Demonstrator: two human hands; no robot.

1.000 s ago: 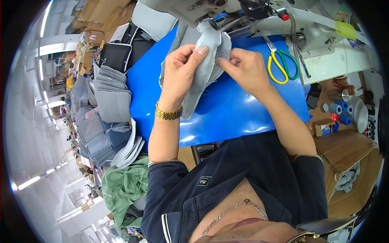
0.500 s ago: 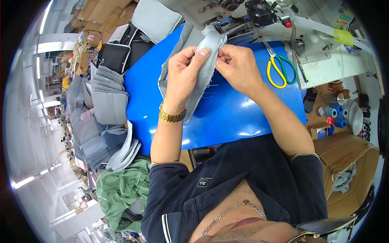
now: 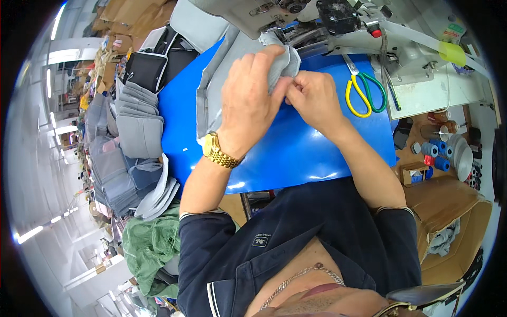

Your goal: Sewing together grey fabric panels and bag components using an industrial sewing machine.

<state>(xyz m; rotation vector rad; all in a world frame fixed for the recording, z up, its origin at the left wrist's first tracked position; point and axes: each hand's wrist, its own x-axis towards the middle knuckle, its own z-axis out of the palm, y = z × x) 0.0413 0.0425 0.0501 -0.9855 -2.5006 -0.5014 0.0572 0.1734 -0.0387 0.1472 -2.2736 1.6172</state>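
A grey fabric piece with a folded, raised edge lies on the blue work surface, its far end beneath the sewing machine. My left hand, with a gold watch at its wrist, is bent over the fabric near that end, thumb and fingers closing on its edge. Close beside it, my right hand pinches at the fabric's right edge, its fingertips meeting the left thumb. What lies between the right fingertips is mostly hidden. Scissors with yellow and green handles rest to the right.
Stacks of grey padded pieces stand along the left side, near black-and-grey bags. Thread spools sit at the right above an open cardboard box. Green cloth is heaped at lower left.
My left hand has turned over and spread across the fabric, its wrist shifting left and down. More of the piece now shows at the left, and my right hand has dropped slightly.
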